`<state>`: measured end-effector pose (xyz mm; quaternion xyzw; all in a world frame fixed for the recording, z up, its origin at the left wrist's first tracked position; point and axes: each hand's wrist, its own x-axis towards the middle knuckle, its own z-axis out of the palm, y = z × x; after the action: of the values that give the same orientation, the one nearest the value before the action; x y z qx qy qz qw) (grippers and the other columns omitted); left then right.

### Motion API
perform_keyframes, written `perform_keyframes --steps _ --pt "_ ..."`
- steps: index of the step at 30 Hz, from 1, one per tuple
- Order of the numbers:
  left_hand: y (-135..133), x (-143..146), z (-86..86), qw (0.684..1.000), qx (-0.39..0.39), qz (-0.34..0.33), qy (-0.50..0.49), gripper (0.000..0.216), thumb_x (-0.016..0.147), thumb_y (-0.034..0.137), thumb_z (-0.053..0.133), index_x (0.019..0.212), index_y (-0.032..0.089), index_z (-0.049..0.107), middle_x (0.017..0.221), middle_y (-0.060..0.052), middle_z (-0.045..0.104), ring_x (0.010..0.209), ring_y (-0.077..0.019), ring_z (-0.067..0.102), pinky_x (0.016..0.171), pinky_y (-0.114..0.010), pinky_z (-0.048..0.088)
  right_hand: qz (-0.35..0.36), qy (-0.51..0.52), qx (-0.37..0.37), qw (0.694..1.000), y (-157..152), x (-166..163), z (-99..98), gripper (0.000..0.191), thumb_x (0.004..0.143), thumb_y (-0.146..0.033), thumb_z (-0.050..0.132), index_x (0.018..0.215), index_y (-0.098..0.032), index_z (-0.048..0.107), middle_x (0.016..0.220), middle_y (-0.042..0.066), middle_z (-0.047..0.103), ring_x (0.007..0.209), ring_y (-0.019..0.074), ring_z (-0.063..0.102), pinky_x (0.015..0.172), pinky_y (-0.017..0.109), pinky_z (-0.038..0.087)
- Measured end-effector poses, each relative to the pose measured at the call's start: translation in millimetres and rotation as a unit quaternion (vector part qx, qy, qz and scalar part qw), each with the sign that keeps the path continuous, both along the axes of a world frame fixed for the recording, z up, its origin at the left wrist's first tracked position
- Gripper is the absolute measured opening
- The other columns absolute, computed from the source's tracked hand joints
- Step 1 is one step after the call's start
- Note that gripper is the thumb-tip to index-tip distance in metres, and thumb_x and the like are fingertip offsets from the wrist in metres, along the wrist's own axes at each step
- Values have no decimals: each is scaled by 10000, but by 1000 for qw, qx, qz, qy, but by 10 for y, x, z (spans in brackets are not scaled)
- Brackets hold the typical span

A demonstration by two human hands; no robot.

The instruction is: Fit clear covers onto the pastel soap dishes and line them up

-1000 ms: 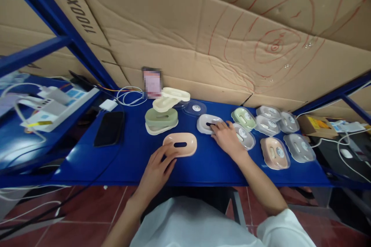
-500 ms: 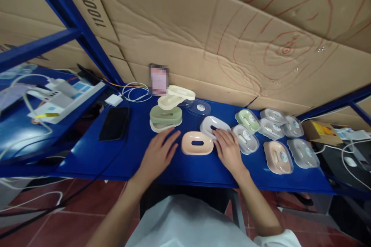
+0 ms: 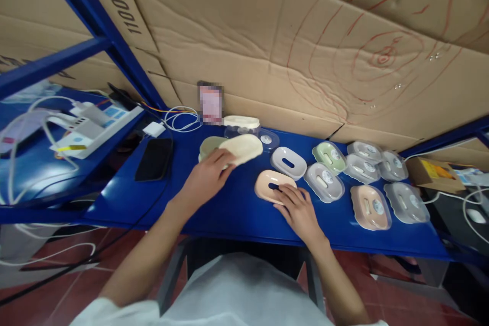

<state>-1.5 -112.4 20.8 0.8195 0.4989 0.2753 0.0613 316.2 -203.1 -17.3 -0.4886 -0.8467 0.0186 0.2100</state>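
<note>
My left hand point(image 3: 216, 168) is closed on a cream soap dish piece point(image 3: 246, 147), lifted and tilted above the table. Partly behind that hand and piece sits a green soap dish point(image 3: 209, 145). My right hand point(image 3: 297, 206) grips the right end of a peach soap dish point(image 3: 264, 186), fingers on top by its slot and thumb at the near edge. Just beyond lies a pale lilac soap dish point(image 3: 278, 160) with a dark slot, untouched. At the back, another cream piece point(image 3: 241, 121) rests near clear lids point(image 3: 270, 138).
Several soap dishes with clear lids, among them a green one point(image 3: 329, 158) and a peach one point(image 3: 370, 207), stand on the right of the blue table point(image 3: 229, 214). A black phone point(image 3: 154, 159) and a white charger point(image 3: 153, 129) lie left. Cardboard point(image 3: 244, 51) walls the back.
My left hand has picked up a cream piece from the back and brought it forward and right. My right hand has moved from the lilac dish to the peach one, which has shifted right.
</note>
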Motion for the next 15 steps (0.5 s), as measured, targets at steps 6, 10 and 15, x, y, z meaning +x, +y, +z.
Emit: perform_keyframes --steps 6,10,15 --pt "-846 112 -429 990 -30 -140 -18 259 1112 247 486 1257 218 699 1387 -100 704 1335 -231 671 1189 -409 541 -108 113 -4 988 -45 180 24 375 1123 -327 467 1454 -335 644 1374 60 748 1336 319 667 1070 532 507" --pt "-924 76 -533 989 -61 -135 -30 271 1085 185 496 1246 221 712 1433 -101 688 1379 -235 649 1220 -414 525 -92 138 -22 986 25 163 59 333 1120 -326 472 1365 -308 697 1385 64 739 1337 311 660 1107 527 496" --pt "-884 36 -542 990 -42 -131 -9 307 1049 167 550 1314 229 691 1492 -104 650 1422 -263 619 1192 -428 550 -93 192 -4 977 54 93 96 295 1117 -304 493 1326 -272 699 1325 84 760 1303 285 672 1126 502 497"
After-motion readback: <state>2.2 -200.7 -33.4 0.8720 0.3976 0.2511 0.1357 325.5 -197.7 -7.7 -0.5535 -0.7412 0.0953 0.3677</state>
